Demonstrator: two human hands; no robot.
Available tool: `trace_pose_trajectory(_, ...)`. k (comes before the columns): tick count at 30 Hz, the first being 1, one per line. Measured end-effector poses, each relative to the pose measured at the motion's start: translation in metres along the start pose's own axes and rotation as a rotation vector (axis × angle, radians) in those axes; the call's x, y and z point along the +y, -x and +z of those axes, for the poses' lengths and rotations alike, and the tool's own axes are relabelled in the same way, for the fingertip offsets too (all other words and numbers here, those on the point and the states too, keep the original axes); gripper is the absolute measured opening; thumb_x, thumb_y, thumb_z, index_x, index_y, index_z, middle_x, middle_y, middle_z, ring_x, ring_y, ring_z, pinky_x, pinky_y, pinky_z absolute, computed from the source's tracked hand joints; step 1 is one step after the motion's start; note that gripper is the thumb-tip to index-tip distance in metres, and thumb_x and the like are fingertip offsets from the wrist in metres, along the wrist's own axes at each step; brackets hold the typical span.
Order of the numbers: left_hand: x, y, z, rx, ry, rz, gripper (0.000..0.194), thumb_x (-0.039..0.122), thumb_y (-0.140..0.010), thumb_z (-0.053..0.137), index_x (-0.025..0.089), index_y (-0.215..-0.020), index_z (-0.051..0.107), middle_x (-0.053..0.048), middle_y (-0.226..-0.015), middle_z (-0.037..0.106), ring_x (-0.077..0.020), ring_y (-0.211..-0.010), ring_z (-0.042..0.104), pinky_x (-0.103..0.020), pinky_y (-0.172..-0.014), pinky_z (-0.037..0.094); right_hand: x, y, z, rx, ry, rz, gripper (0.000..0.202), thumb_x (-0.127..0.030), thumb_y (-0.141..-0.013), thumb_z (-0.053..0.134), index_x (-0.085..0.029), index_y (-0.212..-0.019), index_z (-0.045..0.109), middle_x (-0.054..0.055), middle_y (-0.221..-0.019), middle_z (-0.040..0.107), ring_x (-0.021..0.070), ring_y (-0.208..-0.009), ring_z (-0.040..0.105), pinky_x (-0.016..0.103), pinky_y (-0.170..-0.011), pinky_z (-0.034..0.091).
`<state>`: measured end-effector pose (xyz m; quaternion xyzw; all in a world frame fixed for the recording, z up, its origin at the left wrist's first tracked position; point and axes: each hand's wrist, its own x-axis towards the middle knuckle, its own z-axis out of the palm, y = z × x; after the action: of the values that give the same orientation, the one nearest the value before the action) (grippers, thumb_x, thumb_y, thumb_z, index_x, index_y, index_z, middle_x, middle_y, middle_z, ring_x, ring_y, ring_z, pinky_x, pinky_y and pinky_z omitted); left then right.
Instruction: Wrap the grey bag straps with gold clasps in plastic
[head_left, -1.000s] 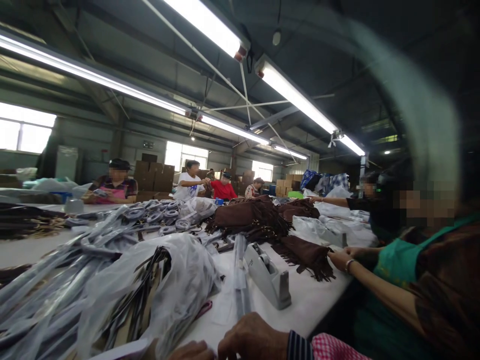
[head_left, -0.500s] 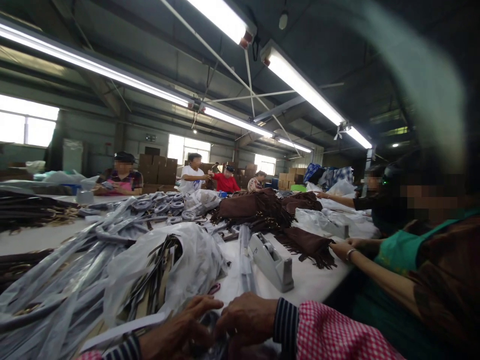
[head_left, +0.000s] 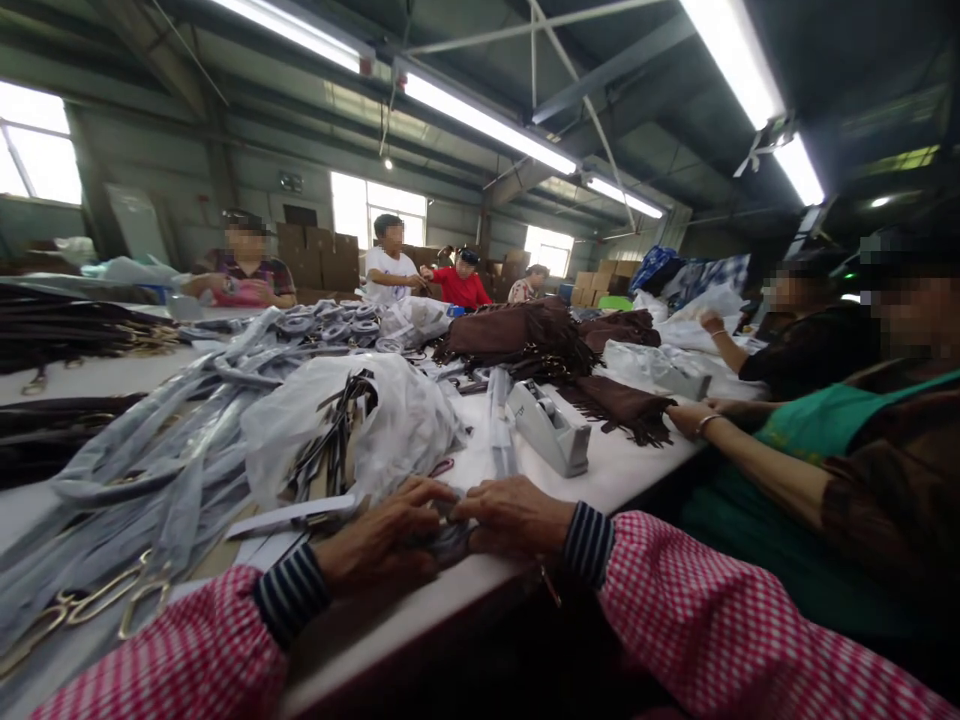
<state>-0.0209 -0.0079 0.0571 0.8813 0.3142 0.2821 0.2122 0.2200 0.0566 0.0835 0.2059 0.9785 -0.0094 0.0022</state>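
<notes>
Strip-lit workshop; white table heaped with straps.

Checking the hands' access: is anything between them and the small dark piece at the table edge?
Nothing visible: the left hand and right hand both already touch the dark piece. The plastic bag lies behind.

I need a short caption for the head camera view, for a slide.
Both hands, left hand and right hand, grip a small grey bundle beside a tape dispenser.

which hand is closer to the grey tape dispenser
Right. The right hand lies on the table edge just below and left of the tape dispenser; the left hand sits farther left, beside the clear plastic bag.
</notes>
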Motion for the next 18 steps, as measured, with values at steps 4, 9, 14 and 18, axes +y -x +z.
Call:
trace_pose_trajectory(4, -0.004, 0.001, -0.014, -0.072, -0.025, 0.007, 0.016, 0.037, -0.092, 0.07, 0.023, -0.099, 0.072, -0.009, -0.145, 0.055, -0.0305, -0.136, 0.046, -0.044, -0.117, 0.035, 0.018, -0.004, 0.004, 0.023, -0.103, 0.009, 0.033, -0.039, -0.094, 0.074, -0.023, -0.123, 0.071, 0.003, -0.102, 0.071, 0.0192, -0.092, 0.067, 0.026, -0.075, 0.042)
trace_pose_trajectory(9, 0.008, -0.001, -0.006, -0.025, -0.234, -0.041, 0.026, 0.043, -0.096, 0.064, 0.023, -0.111, 0.071, -0.009, -0.142, 0.056, -0.0298, -0.127, 0.049, -0.041, -0.107, 0.04, 0.012, -0.01, 0.014, 0.103, -0.164, 0.047, 0.021, -0.034, -0.093, 0.076, -0.021, -0.109, 0.076, 0.002, -0.097, 0.07, 0.018, -0.088, 0.065, 0.025, -0.074, 0.041)
trace_pose_trajectory(14, 0.019, -0.012, 0.022, 0.051, -0.546, -0.228, 0.018, 0.028, -0.1, 0.056, 0.021, -0.109, 0.07, -0.008, -0.108, 0.067, -0.0268, -0.1, 0.053, -0.041, -0.089, 0.039, 0.006, -0.008, 0.012, 0.103, -0.172, 0.07, 0.023, -0.034, -0.094, 0.074, -0.017, -0.109, 0.074, 0.005, -0.096, 0.07, 0.0198, -0.088, 0.065, 0.026, -0.074, 0.041)
trace_pose_trajectory(18, 0.007, -0.011, 0.017, -0.01, -0.414, -0.177, 0.011, 0.024, -0.097, 0.058, 0.02, -0.093, 0.068, -0.006, -0.099, 0.065, -0.0269, -0.096, 0.055, -0.039, -0.083, 0.037, 0.016, -0.003, 0.008, 0.057, -0.248, 0.024, 0.043, -0.033, -0.089, 0.08, -0.022, -0.128, 0.067, 0.004, -0.103, 0.07, 0.0206, -0.091, 0.065, 0.026, -0.078, 0.043)
